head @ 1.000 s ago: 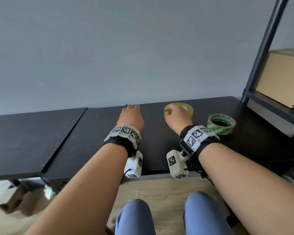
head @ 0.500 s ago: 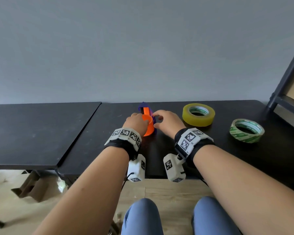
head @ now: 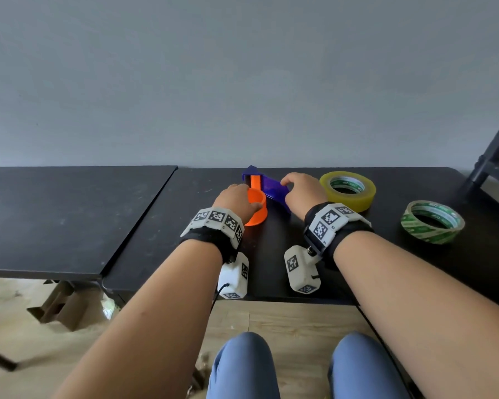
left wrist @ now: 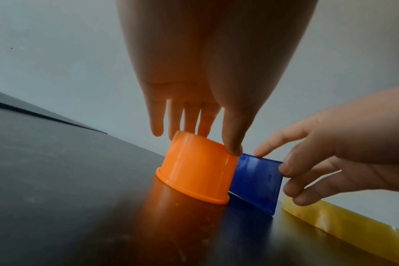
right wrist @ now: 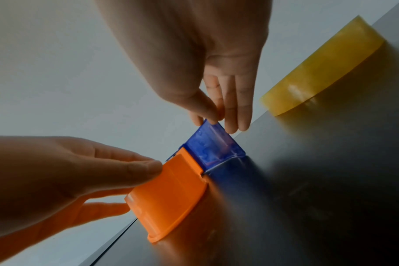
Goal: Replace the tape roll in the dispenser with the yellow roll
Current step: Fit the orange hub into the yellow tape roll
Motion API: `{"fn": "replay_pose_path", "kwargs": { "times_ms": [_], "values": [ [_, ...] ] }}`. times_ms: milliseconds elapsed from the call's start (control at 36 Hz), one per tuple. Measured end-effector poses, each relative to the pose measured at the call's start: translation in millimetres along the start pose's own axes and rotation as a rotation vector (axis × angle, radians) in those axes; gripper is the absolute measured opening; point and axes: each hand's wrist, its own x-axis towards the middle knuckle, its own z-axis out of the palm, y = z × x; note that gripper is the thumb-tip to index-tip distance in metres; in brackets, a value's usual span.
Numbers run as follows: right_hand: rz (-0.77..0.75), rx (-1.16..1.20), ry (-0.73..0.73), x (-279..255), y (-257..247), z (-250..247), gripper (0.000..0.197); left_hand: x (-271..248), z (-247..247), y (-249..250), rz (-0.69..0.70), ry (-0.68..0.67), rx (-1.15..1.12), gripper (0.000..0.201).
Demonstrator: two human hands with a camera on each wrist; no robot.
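The tape dispenser stands at the back of the black table (head: 271, 269): an orange drum (head: 257, 210) joined to a blue plastic body (head: 272, 187). No roll shows on the drum. My left hand (head: 236, 200) grips the orange drum (left wrist: 196, 171), thumb on the near rim and fingers behind it. My right hand (head: 300, 191) pinches the top edge of the blue flap (right wrist: 214, 145) between thumb and fingers. The yellow roll (head: 347, 191) lies flat just right of my right hand, untouched.
A green-printed tape roll (head: 432, 221) lies flat further right. A black shelf post (head: 493, 151) rises at the right edge. A second black table (head: 55, 220) adjoins on the left with a narrow gap. The grey wall runs close behind the dispenser.
My right hand left the yellow roll and moved left onto the dispenser's blue flap. The left hand stayed on the orange drum. The blue part now angles out to the right.
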Motion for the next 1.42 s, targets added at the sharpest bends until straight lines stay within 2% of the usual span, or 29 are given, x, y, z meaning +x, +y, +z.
{"fn": "replay_pose_path", "kwargs": {
  "times_ms": [167,278,417,555,667,861,1028,1222,1416],
  "values": [
    [-0.002,-0.042,-0.022,5,1,-2,0.049,2,1,4,-0.025,-0.006,0.018,0.054],
    [-0.027,0.022,-0.052,3,6,-4,0.053,2,2,9,-0.034,-0.005,0.052,0.051],
    [-0.009,0.046,-0.049,0,20,-16,0.054,6,0,21,-0.023,0.054,0.033,0.049],
    [0.078,-0.002,-0.004,1,45,-32,0.050,9,1,45,0.050,0.083,0.028,0.049],
    [0.131,-0.137,0.071,-2,66,-46,0.037,9,7,65,0.092,0.073,0.029,0.048],
    [0.302,-0.189,-0.163,-5,91,-50,0.056,8,20,83,0.165,0.078,0.014,0.048],
    [0.326,-0.121,-0.127,-12,94,-50,0.051,-1,23,88,0.186,0.106,-0.028,0.044],
    [0.239,-0.111,-0.121,-36,81,-59,0.044,-17,27,93,0.149,0.004,-0.039,0.043],
    [0.139,-0.146,-0.087,-60,67,-67,0.032,-32,33,99,0.111,-0.072,0.041,0.032]
  ]
}}
